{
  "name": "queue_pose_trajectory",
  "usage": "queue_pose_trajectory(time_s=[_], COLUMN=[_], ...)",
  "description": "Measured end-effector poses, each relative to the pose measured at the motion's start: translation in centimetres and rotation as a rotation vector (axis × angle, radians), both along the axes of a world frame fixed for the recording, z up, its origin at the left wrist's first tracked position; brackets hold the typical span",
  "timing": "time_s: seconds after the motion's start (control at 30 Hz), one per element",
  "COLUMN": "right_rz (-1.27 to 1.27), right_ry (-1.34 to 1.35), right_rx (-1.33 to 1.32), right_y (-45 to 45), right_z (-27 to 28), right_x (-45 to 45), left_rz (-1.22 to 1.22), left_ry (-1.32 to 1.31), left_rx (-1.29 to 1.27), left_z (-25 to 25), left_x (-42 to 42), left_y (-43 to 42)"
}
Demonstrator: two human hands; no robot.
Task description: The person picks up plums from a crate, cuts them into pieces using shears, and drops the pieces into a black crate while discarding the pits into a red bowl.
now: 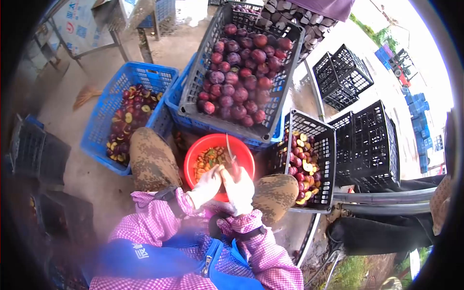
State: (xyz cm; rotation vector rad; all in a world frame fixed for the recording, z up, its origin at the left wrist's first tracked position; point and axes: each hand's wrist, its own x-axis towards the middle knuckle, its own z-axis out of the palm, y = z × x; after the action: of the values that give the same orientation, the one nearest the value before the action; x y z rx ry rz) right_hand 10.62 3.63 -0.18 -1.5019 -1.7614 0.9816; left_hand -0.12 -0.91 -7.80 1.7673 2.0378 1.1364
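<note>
Both my hands wear pale gloves and meet above the near rim of a red bowl. My right hand grips a knife whose thin curved blade points up and away over the bowl. Closed against it, my left hand has its fingers bent, and whatever they hold is hidden. Orange-brown pits and scraps lie inside the bowl, which stands between my knees. Beyond it, a black crate full of whole plums rests on a blue crate.
Cut plums fill a blue crate on the left and a black crate on the right. More black crates are stacked farther right. A person's dark-trousered leg and metal bars are at the right edge.
</note>
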Motion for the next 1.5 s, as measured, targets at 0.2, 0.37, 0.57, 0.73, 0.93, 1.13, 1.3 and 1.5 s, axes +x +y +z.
queue_pose_trajectory(time_s=[0.2, 0.37, 0.57, 0.73, 0.93, 1.13, 1.3, 1.5], right_rz=[-0.05, 0.141, 0.368, -0.198, -0.547, 0.176, 0.523, 0.292], right_ry=[-0.09, -0.062, 0.055, 1.102, 1.019, 0.989, 0.998, 1.106], right_rx=[0.288, 0.372, 0.283, -0.68, -0.782, -0.342, -0.504, -0.734], right_y=[0.6, 0.4, 0.5, 2.7, 2.6, 2.4, 1.0, -0.7], right_z=[-0.6, -1.1, -0.9, -2.9, -6.2, 9.0, 8.4, 7.6], right_x=[-0.7, 0.3, 1.6, 2.6, 5.0, -6.9, -4.8, 2.9], left_rz=[0.036, -0.027, -0.1, -0.213, -0.112, -0.2, 0.315, -0.396], left_ry=[-0.439, -1.84, -2.187, -2.035, -2.077, -2.229, -1.288, -1.443], left_rx=[-0.059, -0.651, -1.176, -1.033, -0.748, -0.277, 0.341, -0.223], left_z=[-2.3, 4.7, 3.8, 4.5, 3.5, 0.4, 4.6, 10.7], left_x=[1.2, 0.3, -0.9, -1.8, -1.7, -1.0, 0.9, -0.5], left_y=[-0.3, -1.4, -1.3, 0.1, 0.2, 0.6, 3.2, 11.0])
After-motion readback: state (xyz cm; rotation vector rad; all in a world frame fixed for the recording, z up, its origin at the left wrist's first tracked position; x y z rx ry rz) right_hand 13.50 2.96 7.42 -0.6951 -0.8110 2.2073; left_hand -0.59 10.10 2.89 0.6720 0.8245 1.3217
